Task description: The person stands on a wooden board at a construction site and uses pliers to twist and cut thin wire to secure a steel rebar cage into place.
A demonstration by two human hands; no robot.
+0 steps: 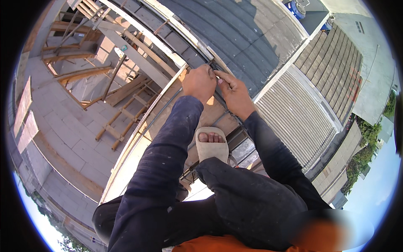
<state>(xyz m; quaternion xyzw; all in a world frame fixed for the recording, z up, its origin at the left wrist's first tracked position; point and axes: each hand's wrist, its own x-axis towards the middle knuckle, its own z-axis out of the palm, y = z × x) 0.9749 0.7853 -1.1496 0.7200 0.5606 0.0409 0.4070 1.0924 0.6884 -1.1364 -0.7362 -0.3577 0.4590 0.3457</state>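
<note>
My left hand (199, 83) is closed like a fist beside the dark steel bars (194, 49) of a beam cage. Close against it, my right hand (235, 94) has thumb and forefinger pinched together, the two hands almost touching. A small pale bit shows between the fingertips, but what each hand grips is too small to name. The bars run away from me inside a trough of wooden formwork (163, 122). My foot in a beige sandal (212, 143) rests over that trough, just below my hands.
To the left, a lower floor (77, 140) has openings framed with timber and a wooden ladder (128, 114). Beyond my right hand lie a dark sheet roof (235, 38), a corrugated light roof (296, 111) and a tiled roof (329, 69). A blue container (296, 9) stands at the far right.
</note>
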